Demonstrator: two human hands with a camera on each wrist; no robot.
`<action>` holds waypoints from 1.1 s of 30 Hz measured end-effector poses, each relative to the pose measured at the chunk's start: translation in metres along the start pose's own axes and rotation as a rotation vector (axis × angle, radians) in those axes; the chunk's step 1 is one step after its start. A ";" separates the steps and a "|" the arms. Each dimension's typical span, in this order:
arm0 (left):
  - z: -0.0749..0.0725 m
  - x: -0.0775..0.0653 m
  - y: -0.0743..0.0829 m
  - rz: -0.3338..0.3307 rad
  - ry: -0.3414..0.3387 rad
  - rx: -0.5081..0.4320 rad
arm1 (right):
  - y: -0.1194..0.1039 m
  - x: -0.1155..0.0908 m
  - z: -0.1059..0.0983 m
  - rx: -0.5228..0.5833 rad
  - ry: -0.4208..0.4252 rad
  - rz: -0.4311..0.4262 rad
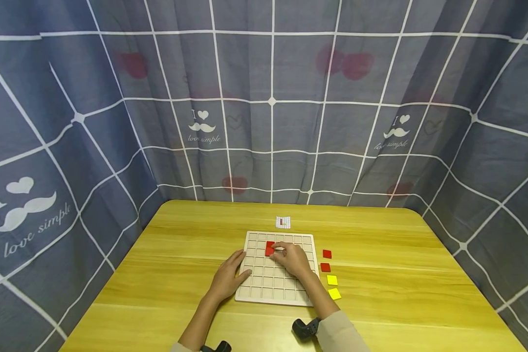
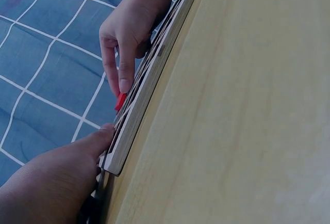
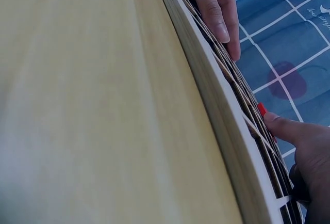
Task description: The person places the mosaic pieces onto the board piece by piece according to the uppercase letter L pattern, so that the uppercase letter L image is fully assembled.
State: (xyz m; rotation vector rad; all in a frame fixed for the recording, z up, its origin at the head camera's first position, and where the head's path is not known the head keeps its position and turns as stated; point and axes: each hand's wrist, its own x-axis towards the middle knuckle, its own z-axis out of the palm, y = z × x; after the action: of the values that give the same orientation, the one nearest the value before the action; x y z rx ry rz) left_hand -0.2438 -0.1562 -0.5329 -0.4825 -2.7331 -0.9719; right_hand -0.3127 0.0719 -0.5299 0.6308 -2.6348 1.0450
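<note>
A pale wooden grid board (image 1: 257, 292) lies flat on the table. On its upper middle cells is a red patch of square tiles (image 1: 269, 249), partly covered by fingers. My right hand (image 1: 294, 260) reaches over the board and pinches a red tile (image 2: 120, 101) between thumb and fingertips; the tile looks tilted against the grid in the left wrist view. Whether other red tiles sit beneath those fingers is hard to tell. Along the board's left edge rests my left hand (image 1: 227, 279), fingers extended and thumb over the rim.
Right of the board lie two loose red tiles (image 1: 326, 260) and two yellow tiles (image 1: 333, 287), in a column. A small printed grid card (image 1: 283, 222) is behind the board. The yellow wood-grain table (image 1: 193, 225) ends at a checked curtain (image 1: 246, 122).
</note>
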 end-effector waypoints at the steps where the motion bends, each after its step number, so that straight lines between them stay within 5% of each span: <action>1: 0.000 0.000 0.000 -0.001 0.001 0.003 | 0.000 0.000 0.000 -0.011 -0.003 0.002; 33: 0.000 0.000 0.001 0.002 0.000 0.013 | 0.005 -0.004 -0.006 0.027 -0.005 -0.013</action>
State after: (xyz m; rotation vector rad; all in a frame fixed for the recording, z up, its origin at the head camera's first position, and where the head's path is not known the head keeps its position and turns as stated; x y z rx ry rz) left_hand -0.2440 -0.1554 -0.5325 -0.4824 -2.7364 -0.9528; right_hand -0.3107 0.0802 -0.5301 0.6565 -2.6210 1.0785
